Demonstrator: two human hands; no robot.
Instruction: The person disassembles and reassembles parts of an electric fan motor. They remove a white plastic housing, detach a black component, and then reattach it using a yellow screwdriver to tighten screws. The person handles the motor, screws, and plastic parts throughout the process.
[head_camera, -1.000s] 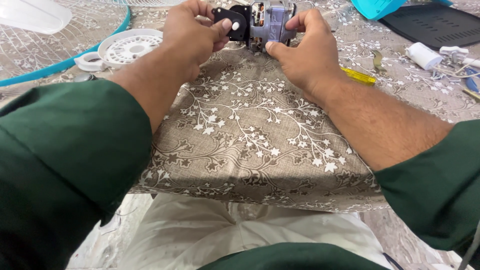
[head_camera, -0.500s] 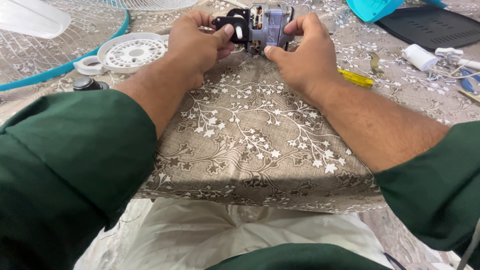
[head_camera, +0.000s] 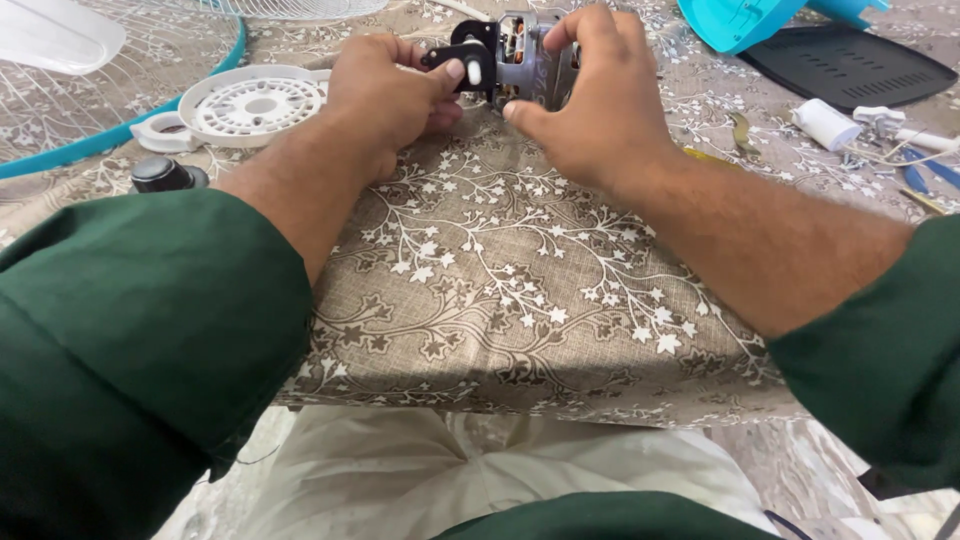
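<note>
- The left hand pinches a black bracket at the near end of a small grey motor; its grip is pressed together there, the thumb lying against a white stub on the bracket.
- The right hand cups the motor body from the other side, fingers over the top and thumb low in front, its grip closed around the casing.
- The motor is held at the far edge of the floral cloth that covers the tabletop, just above it or resting on it; I cannot tell which.
- Copper windings show between the fingers at the top of the motor. A finger sliding into them could nick the wire.
- The bracket is held by fingertips only, so a twist from the right hand could pop it free, in my judgement.
- Just left of the left hand lies a white round grille, with a black knob nearer the sleeve.
- To the right lie a white cylinder, loose small parts, a black vented panel and a teal housing; a dropped piece could get lost among these.
</note>
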